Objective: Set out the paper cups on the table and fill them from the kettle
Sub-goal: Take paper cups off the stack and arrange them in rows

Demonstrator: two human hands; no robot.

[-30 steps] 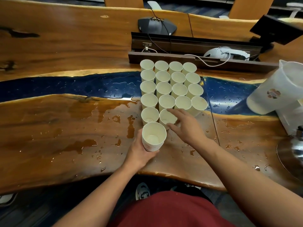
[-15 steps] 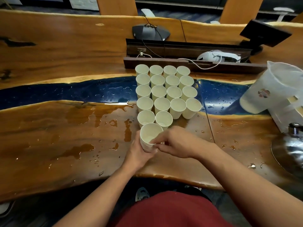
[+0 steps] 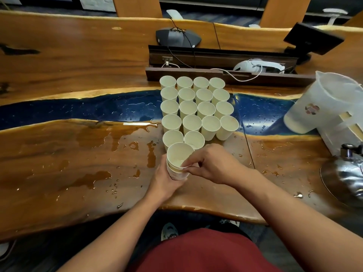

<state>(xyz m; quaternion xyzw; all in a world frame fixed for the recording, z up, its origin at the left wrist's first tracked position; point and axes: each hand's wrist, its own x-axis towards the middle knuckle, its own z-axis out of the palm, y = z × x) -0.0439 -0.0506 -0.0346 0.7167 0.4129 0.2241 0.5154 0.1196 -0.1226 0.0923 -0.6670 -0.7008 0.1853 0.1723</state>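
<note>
- Up close, the left hand [image 3: 164,181] wraps its grip round a nested stack of paper cups [image 3: 177,163], fingers curled about the lower wall, holding it just above the near part of the tabletop [image 3: 78,160].
- Its mouth tilts slightly toward the camera.
- The right hand [image 3: 214,165] reaches across from the right; its thumb and fingertips [image 3: 186,168] pinch the near-right rim of the top cup in that stack.
- Just behind the stack stand the set-out cups [image 3: 196,108]: four rows of four packed side by side, and a nearer row of two at the left, all upright and mouth up.
- The far rows sit on the blue resin strip [image 3: 88,108] that runs across the wood.
- Puddles and water drops [image 3: 117,138] lie on the wood to the left of the cups and around the hands.
- A steel kettle [image 3: 349,173] sits at the right edge, only partly in view, well apart from the cups.
- A translucent plastic jug [image 3: 322,103] stands behind it, to the right of the cup rows.
- Beyond the cups lies a dark cable tray [image 3: 216,55] with white leads.
</note>
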